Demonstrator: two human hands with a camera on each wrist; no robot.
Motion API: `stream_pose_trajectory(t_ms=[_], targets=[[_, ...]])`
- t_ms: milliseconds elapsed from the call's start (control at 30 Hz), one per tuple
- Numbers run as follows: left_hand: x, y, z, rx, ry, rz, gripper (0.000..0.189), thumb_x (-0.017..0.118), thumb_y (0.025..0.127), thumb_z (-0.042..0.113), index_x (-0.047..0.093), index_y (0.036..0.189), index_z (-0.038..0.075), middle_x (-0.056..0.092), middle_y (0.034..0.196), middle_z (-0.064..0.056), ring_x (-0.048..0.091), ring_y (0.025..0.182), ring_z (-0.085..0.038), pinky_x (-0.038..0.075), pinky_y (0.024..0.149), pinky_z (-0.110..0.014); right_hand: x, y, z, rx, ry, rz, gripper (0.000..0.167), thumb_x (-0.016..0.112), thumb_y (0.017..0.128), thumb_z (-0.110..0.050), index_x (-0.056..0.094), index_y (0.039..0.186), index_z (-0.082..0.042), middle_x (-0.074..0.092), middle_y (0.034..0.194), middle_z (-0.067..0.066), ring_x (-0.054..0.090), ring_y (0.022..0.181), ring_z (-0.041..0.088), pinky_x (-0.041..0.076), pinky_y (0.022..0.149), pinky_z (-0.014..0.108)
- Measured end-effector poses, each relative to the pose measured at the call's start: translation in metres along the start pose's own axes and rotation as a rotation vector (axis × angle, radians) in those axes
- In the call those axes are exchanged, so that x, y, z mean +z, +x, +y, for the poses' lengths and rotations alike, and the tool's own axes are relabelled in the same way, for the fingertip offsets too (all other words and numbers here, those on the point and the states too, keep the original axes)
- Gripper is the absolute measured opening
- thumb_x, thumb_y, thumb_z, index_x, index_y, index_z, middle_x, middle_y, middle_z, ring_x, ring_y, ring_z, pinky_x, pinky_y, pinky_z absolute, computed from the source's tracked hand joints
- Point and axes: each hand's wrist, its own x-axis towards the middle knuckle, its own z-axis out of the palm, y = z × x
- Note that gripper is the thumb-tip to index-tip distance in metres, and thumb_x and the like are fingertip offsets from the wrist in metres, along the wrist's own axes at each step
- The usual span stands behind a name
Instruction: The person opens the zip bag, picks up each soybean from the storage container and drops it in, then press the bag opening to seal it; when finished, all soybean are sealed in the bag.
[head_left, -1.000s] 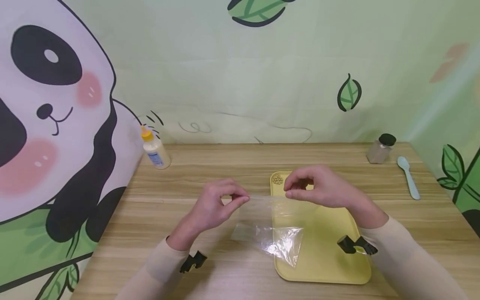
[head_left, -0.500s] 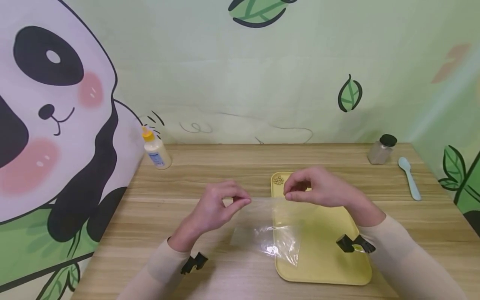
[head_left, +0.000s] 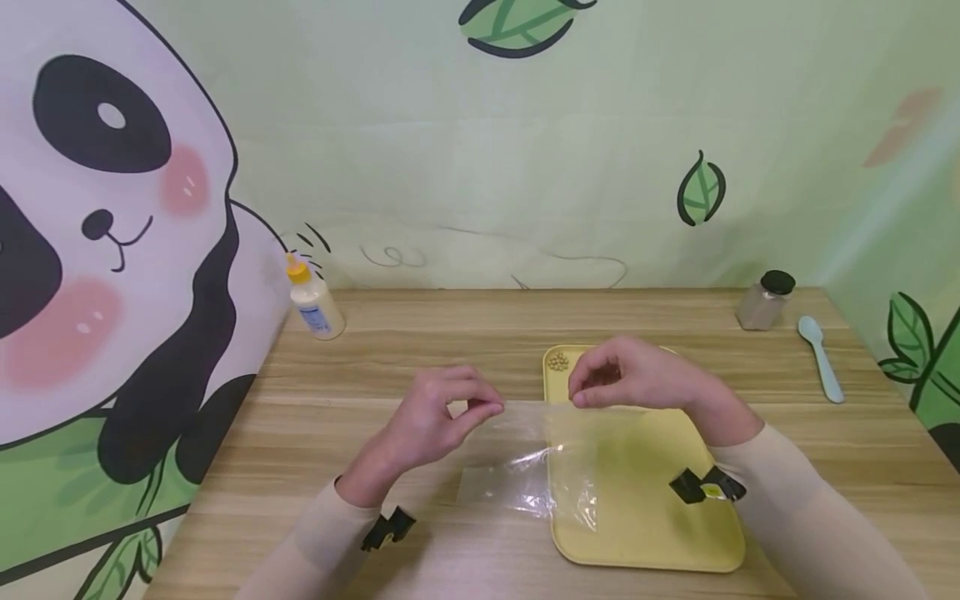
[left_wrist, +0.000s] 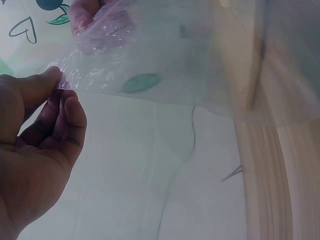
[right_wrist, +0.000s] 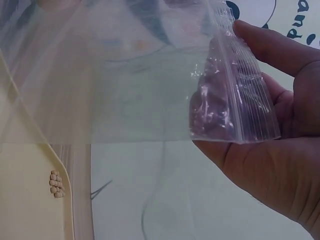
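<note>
A clear plastic zip bag (head_left: 517, 479) hangs between the two hands, its lower part overlapping the left side of the yellow tray (head_left: 645, 533) in the head view. My left hand (head_left: 435, 421) pinches the bag's upper edge between thumb and forefinger. At the other end of that edge, my right hand (head_left: 637, 379) grips the bag with thumb and fingers. The right wrist view shows the ribbed zip strip (right_wrist: 235, 90) running down by the right hand's fingers, some of them seen through the plastic. Small round beige pieces (head_left: 558, 362) lie in the tray's far left corner.
At the table's back left stands a white bottle (head_left: 317, 310) with a yellow nozzle. A clear jar (head_left: 761, 308) with a black lid stands at the back right, beside a pale blue spoon (head_left: 822, 362). A printed wall covering (head_left: 450, 167) borders the table (head_left: 405, 325).
Both hands have come slightly lower and nearer with the bag, keeping their pinch. The bag's lower part has shifted and its creases lie differently. Tray, bottle, jar and spoon stay put.
</note>
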Motion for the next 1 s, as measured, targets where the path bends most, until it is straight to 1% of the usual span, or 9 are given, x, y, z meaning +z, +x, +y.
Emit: stream_pose_trajectory(t_ms=[100,233,367,500,600,733,1000], targets=[[0.0004,-0.0002,-0.0007,0.004,0.000,-0.003,0.003,0.073,0.084,0.003,0.074,0.086,0.005,0.070,0.082,-0.003,0.063,0.074,-0.007,0.053,0.067,-0.012,0.0001,0.0007,0.0021,0.012,0.015,-0.009,0.005,0.068,0.090,-0.011,0.070,0.092,-0.006,0.067,0.081,0.007,0.058,0.071,0.006,0.052,0.064,0.023],[0.0009,-0.0003,-0.0016,0.014,0.001,-0.002,0.002,0.072,0.086,0.006,0.074,0.085,0.004,0.071,0.083,-0.004,0.064,0.074,-0.007,0.054,0.068,-0.012,0.0004,0.0012,0.0022,0.028,0.017,-0.012,0.006,0.068,0.091,-0.011,0.071,0.092,-0.006,0.066,0.080,0.002,0.057,0.070,0.006,0.052,0.064,0.023],[0.0011,0.0001,-0.0015,0.020,-0.001,0.005,0.002,0.073,0.084,0.004,0.074,0.086,0.004,0.071,0.082,-0.004,0.064,0.074,-0.007,0.053,0.068,-0.012,0.0010,0.0016,0.0021,0.019,0.009,-0.017,0.007,0.068,0.091,-0.012,0.071,0.092,-0.006,0.066,0.079,0.002,0.058,0.071,0.006,0.053,0.064,0.023],[0.0021,-0.0001,-0.0013,0.016,-0.004,0.007,0.004,0.074,0.083,0.002,0.074,0.086,0.005,0.071,0.082,-0.004,0.065,0.073,-0.007,0.054,0.067,-0.012,0.0020,0.0016,0.0021,0.010,-0.002,-0.013,0.006,0.067,0.091,-0.012,0.071,0.091,-0.007,0.065,0.078,0.004,0.056,0.070,0.006,0.052,0.062,0.023],[0.0028,-0.0006,-0.0018,0.003,-0.005,0.005,0.005,0.074,0.083,0.003,0.074,0.086,0.006,0.071,0.082,-0.003,0.064,0.073,-0.006,0.054,0.067,-0.012,0.0030,0.0011,0.0021,0.013,-0.015,-0.006,0.005,0.066,0.092,-0.011,0.070,0.090,-0.007,0.063,0.076,0.002,0.054,0.068,0.006,0.049,0.059,0.022],[0.0031,-0.0016,-0.0025,-0.014,0.000,-0.007,0.004,0.074,0.084,0.005,0.074,0.087,0.006,0.071,0.083,-0.002,0.063,0.074,-0.006,0.054,0.067,-0.014,0.0041,0.0004,0.0013,0.025,-0.033,0.004,0.006,0.065,0.093,-0.011,0.068,0.088,-0.009,0.059,0.074,-0.001,0.050,0.066,0.006,0.046,0.056,0.021],[0.0023,-0.0030,-0.0032,-0.057,0.004,-0.068,0.004,0.072,0.086,0.008,0.073,0.090,0.008,0.070,0.085,-0.001,0.061,0.075,-0.005,0.054,0.068,-0.016,0.0062,0.0012,-0.0012,0.039,-0.080,0.013,0.009,0.063,0.094,-0.011,0.065,0.086,-0.010,0.057,0.074,-0.002,0.049,0.067,0.006,0.045,0.059,0.021]])
